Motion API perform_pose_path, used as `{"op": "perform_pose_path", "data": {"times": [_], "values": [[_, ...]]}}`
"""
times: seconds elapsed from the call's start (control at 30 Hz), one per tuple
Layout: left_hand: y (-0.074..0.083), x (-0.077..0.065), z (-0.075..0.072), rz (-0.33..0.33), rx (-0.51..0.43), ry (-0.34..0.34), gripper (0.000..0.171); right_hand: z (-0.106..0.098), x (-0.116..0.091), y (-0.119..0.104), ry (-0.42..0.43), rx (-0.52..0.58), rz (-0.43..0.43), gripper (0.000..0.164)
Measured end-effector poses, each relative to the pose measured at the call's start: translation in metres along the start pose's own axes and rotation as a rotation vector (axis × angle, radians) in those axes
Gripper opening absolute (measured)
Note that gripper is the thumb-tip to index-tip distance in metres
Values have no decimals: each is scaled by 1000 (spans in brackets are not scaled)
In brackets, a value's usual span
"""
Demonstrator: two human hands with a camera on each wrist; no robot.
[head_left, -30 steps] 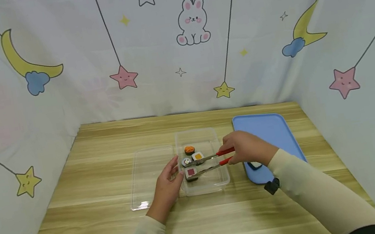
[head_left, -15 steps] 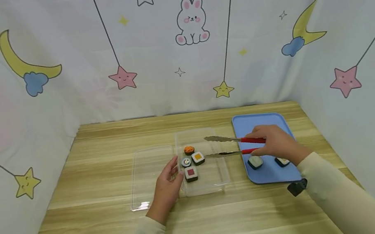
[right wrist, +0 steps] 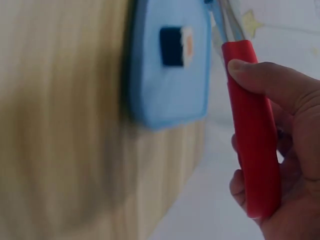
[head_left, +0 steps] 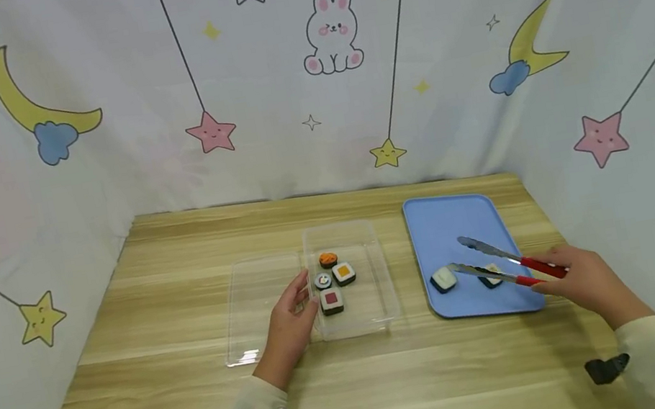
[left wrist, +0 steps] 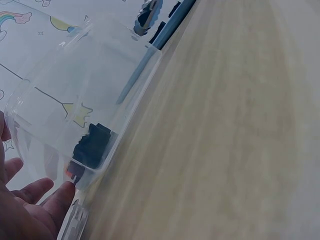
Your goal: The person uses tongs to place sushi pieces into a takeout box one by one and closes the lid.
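Observation:
In the head view my right hand (head_left: pixel 587 279) grips the red handles of metal tongs (head_left: pixel 498 262), whose tips are spread above the blue tray (head_left: pixel 456 222). On the tray lie a white-topped sushi piece (head_left: pixel 444 279) and another sushi piece (head_left: pixel 491 276), partly behind a tong arm. The tongs hold nothing. My left hand (head_left: pixel 289 324), fingers loosely extended, rests against the left side of a clear plastic box (head_left: pixel 374 302). Inside it sit sushi pieces: an orange-topped one (head_left: pixel 328 260), a yellow-centred one (head_left: pixel 343 273), a small round roll (head_left: pixel 323 280) and a red-centred one (head_left: pixel 331 300).
The box's clear lid (head_left: pixel 259 304) lies folded out flat to the left, partly under my left arm. A wooden table (head_left: pixel 361 396) carries everything. Patterned fabric (head_left: pixel 278 147) rises behind it and on both sides.
My right hand has carried the tongs rightward from the box to over the tray, and their tips have left the red-centred sushi. My left hand stays at the box.

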State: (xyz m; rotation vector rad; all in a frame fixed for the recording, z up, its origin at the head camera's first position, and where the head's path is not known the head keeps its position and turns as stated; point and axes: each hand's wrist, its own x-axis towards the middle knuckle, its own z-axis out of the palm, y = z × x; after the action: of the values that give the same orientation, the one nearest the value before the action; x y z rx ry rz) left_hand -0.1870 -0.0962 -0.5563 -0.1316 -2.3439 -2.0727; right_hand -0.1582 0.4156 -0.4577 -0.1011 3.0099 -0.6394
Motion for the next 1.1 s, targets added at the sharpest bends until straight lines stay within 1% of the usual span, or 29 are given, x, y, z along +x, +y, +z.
{"op": "perform_pose_path", "data": {"times": [0.1, 0.23, 0.37, 0.5, 0.8, 0.9, 1.1], "values": [[1, 0, 0, -7, 2, -2, 56, -2, -15, 16, -8, -15, 31, 64], [3, 0, 0, -13, 7, 0, 56, -2, -28, 29, -1, -49, 36, 64], [4, 0, 1, -9, 11, -1, 56, -1, -37, 36, 5, -69, 44, 61], [5, -1, 1, -7, 10, -2, 56, 2, -41, 39, 17, -54, 56, 58], [5, -2, 1, 0, 13, -1, 56, 5, -40, 40, 42, -46, 30, 55], [5, -2, 1, 1, 14, 2, 56, 3, -38, 35, 58, -30, 15, 54], [6, -2, 2, -5, 26, 4, 56, -4, -26, 21, 73, 16, 25, 56]]}}
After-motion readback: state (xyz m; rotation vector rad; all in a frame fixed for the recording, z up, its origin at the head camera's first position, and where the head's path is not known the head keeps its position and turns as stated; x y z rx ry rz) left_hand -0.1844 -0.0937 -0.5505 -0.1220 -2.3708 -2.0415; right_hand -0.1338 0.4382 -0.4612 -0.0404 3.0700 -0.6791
